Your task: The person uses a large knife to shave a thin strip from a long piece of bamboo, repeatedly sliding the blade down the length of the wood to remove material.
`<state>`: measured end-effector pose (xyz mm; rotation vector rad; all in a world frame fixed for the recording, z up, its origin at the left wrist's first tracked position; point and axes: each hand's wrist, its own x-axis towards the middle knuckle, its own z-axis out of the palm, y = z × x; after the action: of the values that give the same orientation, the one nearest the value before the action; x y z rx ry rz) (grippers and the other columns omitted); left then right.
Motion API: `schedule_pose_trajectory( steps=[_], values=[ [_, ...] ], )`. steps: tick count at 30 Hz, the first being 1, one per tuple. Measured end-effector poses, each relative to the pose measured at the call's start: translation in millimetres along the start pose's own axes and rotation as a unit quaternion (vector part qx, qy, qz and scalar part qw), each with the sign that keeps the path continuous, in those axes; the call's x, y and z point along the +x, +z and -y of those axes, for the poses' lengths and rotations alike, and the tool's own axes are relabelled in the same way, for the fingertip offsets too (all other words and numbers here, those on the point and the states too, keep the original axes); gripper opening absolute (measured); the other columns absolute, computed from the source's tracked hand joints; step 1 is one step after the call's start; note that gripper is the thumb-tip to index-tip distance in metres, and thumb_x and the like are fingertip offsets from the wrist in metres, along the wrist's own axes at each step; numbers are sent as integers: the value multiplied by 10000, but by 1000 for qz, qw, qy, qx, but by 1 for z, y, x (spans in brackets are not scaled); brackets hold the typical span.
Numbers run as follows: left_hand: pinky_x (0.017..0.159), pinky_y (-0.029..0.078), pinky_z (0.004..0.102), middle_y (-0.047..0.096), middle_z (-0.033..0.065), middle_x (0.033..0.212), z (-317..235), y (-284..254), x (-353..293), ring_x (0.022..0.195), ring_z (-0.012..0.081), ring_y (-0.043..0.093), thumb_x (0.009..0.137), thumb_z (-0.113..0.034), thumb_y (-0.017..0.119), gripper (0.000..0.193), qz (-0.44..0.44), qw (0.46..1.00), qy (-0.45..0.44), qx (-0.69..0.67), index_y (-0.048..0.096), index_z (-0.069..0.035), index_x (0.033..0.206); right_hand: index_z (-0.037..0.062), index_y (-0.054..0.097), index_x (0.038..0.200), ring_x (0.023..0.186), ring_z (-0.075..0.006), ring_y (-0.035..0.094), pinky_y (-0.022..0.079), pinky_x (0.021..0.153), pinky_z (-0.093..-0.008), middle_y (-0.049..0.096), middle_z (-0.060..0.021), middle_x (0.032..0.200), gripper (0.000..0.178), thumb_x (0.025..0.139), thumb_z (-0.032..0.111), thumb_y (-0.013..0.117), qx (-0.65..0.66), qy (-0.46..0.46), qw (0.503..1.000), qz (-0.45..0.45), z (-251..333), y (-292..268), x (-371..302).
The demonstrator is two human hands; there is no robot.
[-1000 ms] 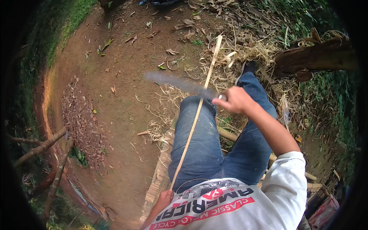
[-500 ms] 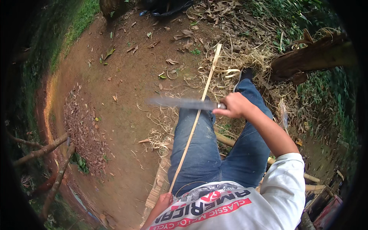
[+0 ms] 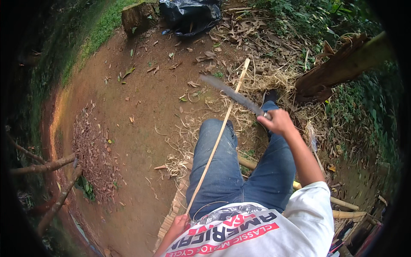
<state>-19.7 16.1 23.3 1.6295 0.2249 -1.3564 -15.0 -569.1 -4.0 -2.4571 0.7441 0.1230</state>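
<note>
A long, thin, pale strip that looks like split bamboo (image 3: 212, 150) runs from my waist out past my left knee. My left hand (image 3: 181, 223) is closed round its near end, close to my shirt. In my right hand (image 3: 277, 121) is the handle of a long-bladed knife (image 3: 233, 94), somewhat blurred. Its blade lies across the far part of the strip, tip toward the upper left. Whether the edge touches the strip I cannot tell. Beneath the strip is my left thigh in blue jeans (image 3: 216, 171).
Curly shavings (image 3: 274, 80) are heaped beyond my feet. A thick trunk (image 3: 329, 75) slants in at the right. At the far side are a stump (image 3: 138, 18) and a black plastic bag (image 3: 192, 16). Branches (image 3: 55, 188) stand at left. I sit on a slatted bamboo seat (image 3: 174, 204).
My right hand has moved the knife farther out along the strip, and the blade has turned from level to slanting. My left hand keeps its hold. The view has tilted slightly, showing more of the bag.
</note>
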Motion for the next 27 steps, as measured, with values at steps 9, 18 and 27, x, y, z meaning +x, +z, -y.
schedule_pose_trajectory(
  steps=[9,18,27],
  values=[
    [475,268,245,381,-73,566,23,6,11,513,52,323,1021,-323,467,423,-40,997,62,36,487,-103,660,15,633,914,676,-376,666,525,675,-441,651,-199,661,496,716,453,752,183,-4,983,10,80,67,-148],
    [500,289,249,409,-86,603,11,16,22,559,43,352,994,-329,531,424,-95,954,224,178,521,-70,659,22,556,965,642,-367,655,505,622,-396,633,-184,638,361,698,222,693,162,-61,985,-23,82,40,-203],
    [505,287,244,396,-83,588,6,7,19,526,57,318,994,-415,502,507,3,980,161,118,462,-97,601,7,580,993,700,-382,663,501,612,-409,665,-197,723,388,789,294,742,185,-123,973,-65,112,45,-221]
  ],
)
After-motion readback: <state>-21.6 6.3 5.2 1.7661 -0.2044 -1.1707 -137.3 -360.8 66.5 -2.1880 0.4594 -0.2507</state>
